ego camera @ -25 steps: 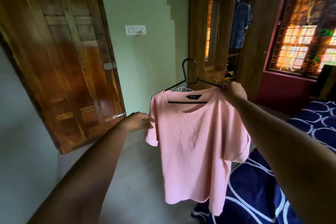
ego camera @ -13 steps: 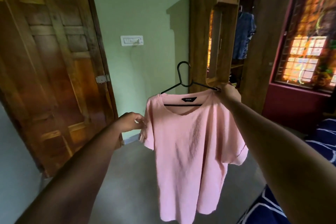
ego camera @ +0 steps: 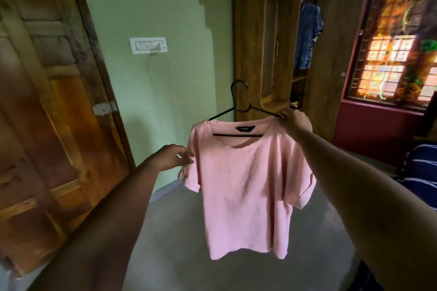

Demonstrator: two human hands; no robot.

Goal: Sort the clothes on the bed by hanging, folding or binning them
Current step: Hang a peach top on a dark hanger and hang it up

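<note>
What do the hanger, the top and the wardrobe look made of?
The hanger is a thin black rod with a slight sheen: coated wire or plastic, I cannot tell which. The top is matte pink fabric with a fine crinkled texture that drapes softly, so probably a light cotton or viscose. The wardrobe is brown wood or veneer with visible grain and a semi-gloss varnish.

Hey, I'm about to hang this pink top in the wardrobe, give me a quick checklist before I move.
1. Both shoulders of the pink top on the hanger: ok.
2. Right hand grips the hanger's end: ok.
3. Hook free above the collar: ok.
4. Left hand clear of the sleeve: cannot tell, fingertips at its edge.
5. Wardrobe open: ok, a blue garment hangs inside.
6. Room on the rail: cannot tell, hidden.
</note>
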